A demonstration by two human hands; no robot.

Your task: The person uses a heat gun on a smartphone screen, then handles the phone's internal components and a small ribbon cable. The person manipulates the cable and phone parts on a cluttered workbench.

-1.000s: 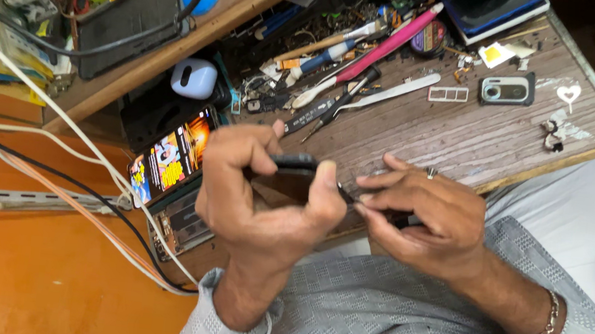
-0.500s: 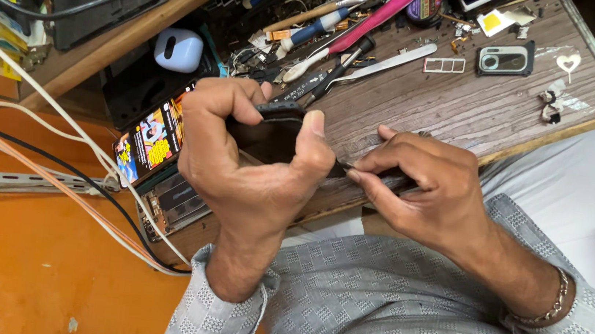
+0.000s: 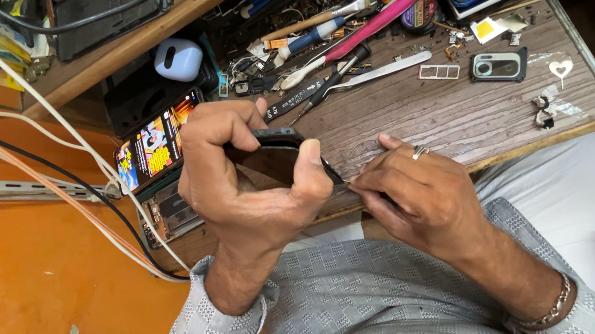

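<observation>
While my left hand [image 3: 237, 175] clamps the dark phone [image 3: 276, 159] above the desk [image 3: 465, 118] edge and my right hand [image 3: 419, 198] pinches a thin blade [image 3: 340, 181] into its seam, slipping could crack it.

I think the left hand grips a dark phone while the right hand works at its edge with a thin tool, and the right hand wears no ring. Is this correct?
Not quite. In the head view the right hand does wear a ring on one finger. The rest holds: the left hand grips the dark phone, and the right hand works at its edge with a thin tool.
</observation>
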